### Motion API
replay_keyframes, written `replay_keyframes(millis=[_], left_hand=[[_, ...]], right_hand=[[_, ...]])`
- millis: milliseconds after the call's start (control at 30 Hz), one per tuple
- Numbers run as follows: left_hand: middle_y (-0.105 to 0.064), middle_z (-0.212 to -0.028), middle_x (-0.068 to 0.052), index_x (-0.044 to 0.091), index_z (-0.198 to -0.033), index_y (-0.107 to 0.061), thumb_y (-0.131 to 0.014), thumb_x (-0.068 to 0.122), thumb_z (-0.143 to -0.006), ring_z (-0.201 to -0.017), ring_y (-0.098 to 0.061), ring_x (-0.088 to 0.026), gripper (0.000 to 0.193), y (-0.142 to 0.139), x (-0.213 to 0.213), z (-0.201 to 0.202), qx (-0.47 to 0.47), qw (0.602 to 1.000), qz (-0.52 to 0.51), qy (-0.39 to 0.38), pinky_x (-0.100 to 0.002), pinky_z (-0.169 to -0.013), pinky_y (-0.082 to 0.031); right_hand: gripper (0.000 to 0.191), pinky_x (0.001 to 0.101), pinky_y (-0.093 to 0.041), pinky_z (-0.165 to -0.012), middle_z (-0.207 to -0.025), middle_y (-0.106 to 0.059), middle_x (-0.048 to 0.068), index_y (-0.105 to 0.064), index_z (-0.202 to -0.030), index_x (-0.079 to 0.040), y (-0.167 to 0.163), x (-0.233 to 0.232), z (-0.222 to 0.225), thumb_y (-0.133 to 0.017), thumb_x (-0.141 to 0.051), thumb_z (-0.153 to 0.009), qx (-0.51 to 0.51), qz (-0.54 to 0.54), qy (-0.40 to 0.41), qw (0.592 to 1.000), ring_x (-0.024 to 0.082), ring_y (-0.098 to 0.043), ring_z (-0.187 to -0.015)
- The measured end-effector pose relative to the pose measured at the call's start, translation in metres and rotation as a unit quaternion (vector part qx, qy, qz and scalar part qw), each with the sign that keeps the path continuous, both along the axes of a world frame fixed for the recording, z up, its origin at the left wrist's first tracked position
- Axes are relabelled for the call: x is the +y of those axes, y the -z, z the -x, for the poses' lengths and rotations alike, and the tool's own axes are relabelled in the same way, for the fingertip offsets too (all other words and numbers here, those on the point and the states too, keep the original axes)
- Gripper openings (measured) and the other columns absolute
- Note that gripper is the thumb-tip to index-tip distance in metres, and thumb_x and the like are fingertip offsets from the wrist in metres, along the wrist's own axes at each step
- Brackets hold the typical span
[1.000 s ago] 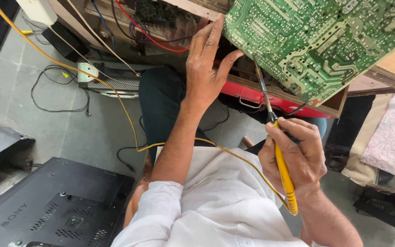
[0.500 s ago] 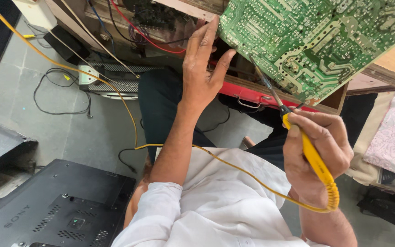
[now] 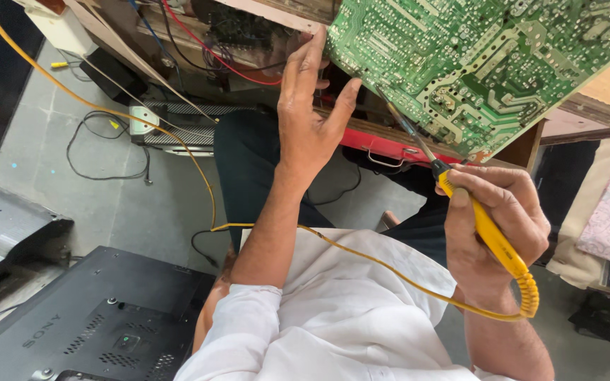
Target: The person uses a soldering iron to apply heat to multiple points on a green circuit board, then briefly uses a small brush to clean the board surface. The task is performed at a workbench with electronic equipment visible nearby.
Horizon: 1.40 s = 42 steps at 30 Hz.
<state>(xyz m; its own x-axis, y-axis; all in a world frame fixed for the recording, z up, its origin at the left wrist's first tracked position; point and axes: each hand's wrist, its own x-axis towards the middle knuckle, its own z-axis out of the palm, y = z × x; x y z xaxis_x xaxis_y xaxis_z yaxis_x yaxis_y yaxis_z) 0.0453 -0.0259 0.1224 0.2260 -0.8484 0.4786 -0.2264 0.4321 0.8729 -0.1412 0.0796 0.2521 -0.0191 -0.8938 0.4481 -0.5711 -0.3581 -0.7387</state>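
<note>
**Iron tip at the board's solder side**

We brace our left hand [image 3: 310, 120], fingers spread, against the green circuit board's [image 3: 488, 63] left edge. Our right hand [image 3: 495, 219] is clamped around the yellow soldering iron [image 3: 485, 229], tip touching the board near its lower edge.

Left hand [image 3: 308, 127] steadying green circuit board [image 3: 481, 63], right hand [image 3: 495, 219] holding yellow soldering iron [image 3: 485, 233] tip against it

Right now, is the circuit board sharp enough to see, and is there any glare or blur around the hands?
Head view: even, soft daylight, no harsh glare; the green circuit board is sharp, its traces readable. The left hand and right hand with the yellow soldering iron are crisp, no motion blur. Wide-angle lens bends the edges; the floor is slightly softer.
</note>
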Motion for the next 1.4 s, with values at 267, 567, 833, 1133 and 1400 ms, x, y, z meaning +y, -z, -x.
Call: replay_keyframes(millis=[267,567,833,1133,1400], left_hand=[[-0.047,-0.150,-0.009,0.013,-0.157,-0.036,-0.086,0.024,-0.099,-0.123,-0.059,-0.021,0.077,-0.004,0.001,0.017,-0.024,0.999,-0.010,-0.039,-0.030,-0.094,-0.058],[-0.041,-0.155,-0.009,0.014,-0.162,-0.029,-0.085,0.022,-0.102,-0.133,-0.055,-0.023,0.083,0.002,-0.002,0.029,-0.040,0.999,-0.005,-0.037,-0.031,-0.104,-0.056],[-0.049,-0.150,-0.008,0.013,-0.160,-0.035,-0.080,0.018,-0.106,-0.117,-0.063,-0.017,0.070,0.002,-0.001,0.018,-0.023,0.999,-0.034,-0.007,-0.027,-0.093,-0.059],[-0.051,-0.147,-0.007,0.012,-0.158,-0.040,-0.075,0.018,-0.110,-0.120,-0.063,-0.017,0.059,0.002,0.000,0.015,0.022,0.999,-0.028,0.014,-0.026,-0.090,-0.061],[-0.053,-0.144,-0.006,0.012,-0.156,-0.046,-0.076,0.013,-0.109,-0.120,-0.062,-0.016,0.056,0.017,-0.003,0.022,0.099,0.994,-0.030,0.019,-0.027,-0.092,-0.064]], right_hand=[[0.009,0.0254,-0.062,-0.078,-0.101,-0.069,0.015,-0.072,-0.109,0.006,0.007,0.006,0.023,-0.068,-0.001,-0.106,-0.039,-0.008,-0.007,0.999,0.018,-0.073,-0.086],[0.013,0.0260,-0.063,-0.079,-0.103,-0.069,0.016,-0.070,-0.110,0.006,0.022,0.015,0.048,-0.070,-0.007,-0.107,-0.096,0.019,0.017,0.995,0.019,-0.074,-0.086],[0.013,0.0293,-0.066,-0.087,-0.109,-0.069,0.017,-0.071,-0.109,0.005,0.059,0.029,0.056,-0.069,-0.008,-0.111,-0.072,0.034,0.005,0.997,0.019,-0.073,-0.095],[0.025,0.0333,-0.059,-0.091,-0.123,-0.065,0.023,-0.069,-0.118,0.004,0.143,0.029,0.044,-0.075,0.004,-0.093,0.108,0.039,0.000,0.993,0.029,-0.071,-0.104],[0.015,0.0352,-0.062,-0.088,-0.116,-0.068,0.023,-0.067,-0.109,0.002,0.118,0.036,0.053,-0.072,0.000,-0.095,0.052,0.119,-0.022,0.991,0.031,-0.075,-0.098]])
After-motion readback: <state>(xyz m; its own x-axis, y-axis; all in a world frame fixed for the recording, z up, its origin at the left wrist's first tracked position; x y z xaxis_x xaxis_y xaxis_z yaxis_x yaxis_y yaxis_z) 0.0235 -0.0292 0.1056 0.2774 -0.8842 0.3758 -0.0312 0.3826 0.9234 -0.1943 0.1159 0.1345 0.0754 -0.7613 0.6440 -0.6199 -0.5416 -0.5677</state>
